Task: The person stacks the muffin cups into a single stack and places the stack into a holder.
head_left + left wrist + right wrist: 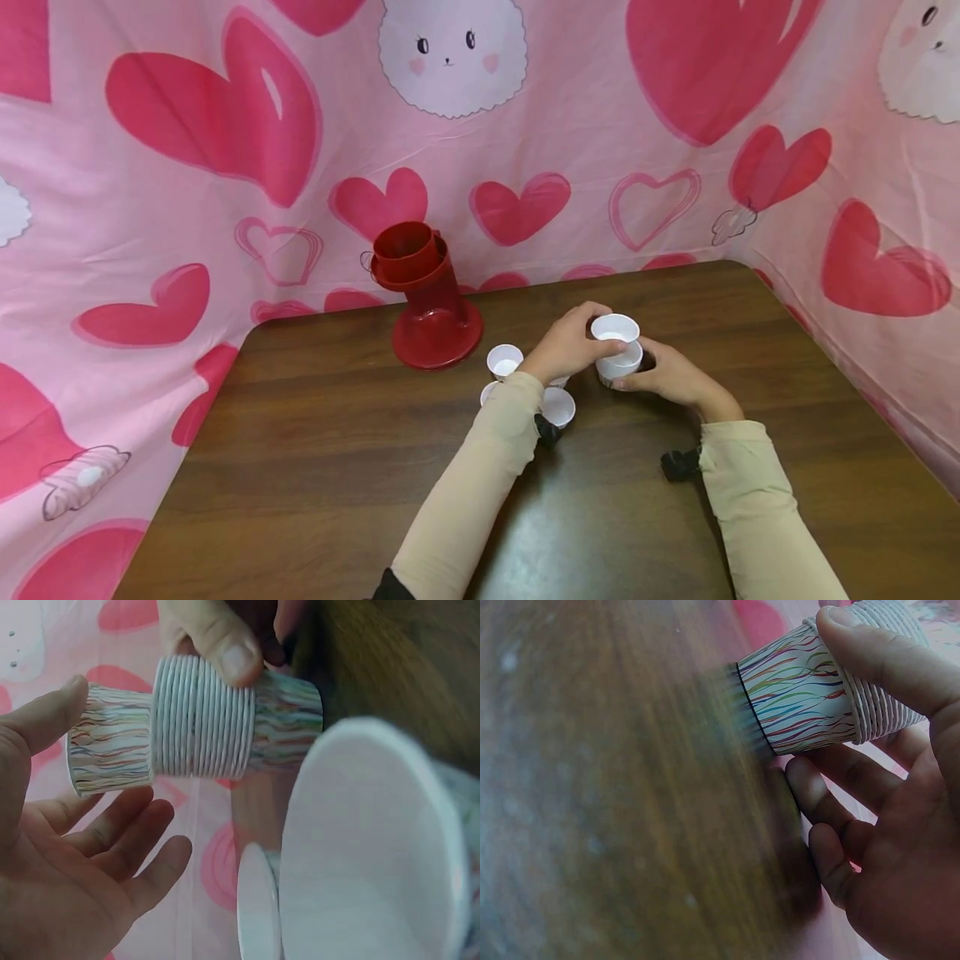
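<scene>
White paper cups with thin coloured streaks form a nested stack (619,367), their rolled rims close together in the left wrist view. My right hand (667,377) holds this stack low down, thumb on the rims and fingers along the other side. One cup (112,739) rises from the stack's upper end, its mouth upward in the head view. Thumb and fingers of my left hand (566,343) hold that upper cup near its rim. Beside my left wrist stand several single cups, among them a back cup (505,360) and a front cup (557,407), partly hidden by the arm.
A red stand (435,321) with a round base and a red cylinder on top is at the table's back edge, left of the cups. Behind the brown wooden table (315,467) hangs a pink cloth (450,150) with hearts, which also runs along the right side.
</scene>
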Demonstrator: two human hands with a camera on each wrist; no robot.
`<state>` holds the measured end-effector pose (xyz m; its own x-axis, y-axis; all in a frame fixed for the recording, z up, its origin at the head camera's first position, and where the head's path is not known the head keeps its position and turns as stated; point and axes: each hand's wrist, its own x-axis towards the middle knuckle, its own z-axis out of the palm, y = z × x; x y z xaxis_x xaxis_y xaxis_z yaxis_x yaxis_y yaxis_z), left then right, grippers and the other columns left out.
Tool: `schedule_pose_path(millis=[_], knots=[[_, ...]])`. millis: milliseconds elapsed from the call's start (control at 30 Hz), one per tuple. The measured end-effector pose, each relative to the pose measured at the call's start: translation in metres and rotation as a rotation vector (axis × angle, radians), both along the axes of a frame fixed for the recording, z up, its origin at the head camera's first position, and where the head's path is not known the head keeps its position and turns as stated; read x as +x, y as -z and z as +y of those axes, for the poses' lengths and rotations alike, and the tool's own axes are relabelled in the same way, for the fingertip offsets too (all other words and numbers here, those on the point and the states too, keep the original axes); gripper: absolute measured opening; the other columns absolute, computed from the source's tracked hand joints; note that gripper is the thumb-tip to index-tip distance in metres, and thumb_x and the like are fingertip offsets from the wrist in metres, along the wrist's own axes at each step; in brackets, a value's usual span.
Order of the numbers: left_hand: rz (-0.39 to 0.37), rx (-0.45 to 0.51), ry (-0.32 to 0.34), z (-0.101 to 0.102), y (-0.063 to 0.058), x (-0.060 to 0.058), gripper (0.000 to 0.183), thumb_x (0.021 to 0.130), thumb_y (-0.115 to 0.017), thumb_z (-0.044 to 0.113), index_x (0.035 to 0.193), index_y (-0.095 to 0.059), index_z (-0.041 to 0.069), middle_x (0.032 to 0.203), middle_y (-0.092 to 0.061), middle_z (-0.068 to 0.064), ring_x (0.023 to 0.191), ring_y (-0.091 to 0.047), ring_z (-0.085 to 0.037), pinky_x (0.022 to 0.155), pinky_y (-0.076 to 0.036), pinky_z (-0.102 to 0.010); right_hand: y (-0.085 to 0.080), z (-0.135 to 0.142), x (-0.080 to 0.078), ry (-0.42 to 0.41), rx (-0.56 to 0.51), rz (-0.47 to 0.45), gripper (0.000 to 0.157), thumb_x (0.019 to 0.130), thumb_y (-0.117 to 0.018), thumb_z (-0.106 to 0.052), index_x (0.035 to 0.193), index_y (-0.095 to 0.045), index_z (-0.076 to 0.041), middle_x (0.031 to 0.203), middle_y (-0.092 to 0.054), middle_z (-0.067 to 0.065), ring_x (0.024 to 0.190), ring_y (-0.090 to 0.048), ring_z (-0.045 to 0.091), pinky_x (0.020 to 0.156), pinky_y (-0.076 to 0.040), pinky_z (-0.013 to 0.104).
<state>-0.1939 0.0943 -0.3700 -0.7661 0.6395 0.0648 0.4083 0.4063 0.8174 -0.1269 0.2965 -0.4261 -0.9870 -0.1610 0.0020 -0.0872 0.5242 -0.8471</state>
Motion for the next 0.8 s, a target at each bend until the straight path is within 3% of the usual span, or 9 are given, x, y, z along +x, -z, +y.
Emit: schedule_pose_path(millis=[233,800], knots=[[0.022,-0.054,0.018,0.007,0.004,0.006,0.054,0.086,-0.083,0.034,0.131,-0.06,0.012,0.12,-0.059,-0.001,0.101,-0.055,-0.011,0.086,-0.046,-0.025,0.001,0.0,-0.001,0.004,-0.009,0.013,0.067,0.084,-0.085,-0.021,0.137,-0.052,0.004,0.125,-0.062,0.02,0.11,-0.055,0.031,0.096,-0.043,0.047],[0.134,-0.252,0.05,0.01,0.004,0.012,0.063,0.088,-0.081,0.031,0.142,-0.057,0.008,0.129,-0.061,-0.006,0.111,-0.057,-0.012,0.091,-0.045,-0.022,0.002,0.0,0.0,-0.003,0.004,0.042,0.064,0.084,-0.085,-0.019,0.137,-0.055,0.0,0.125,-0.062,0.015,0.11,-0.052,0.027,0.094,-0.042,0.045]])
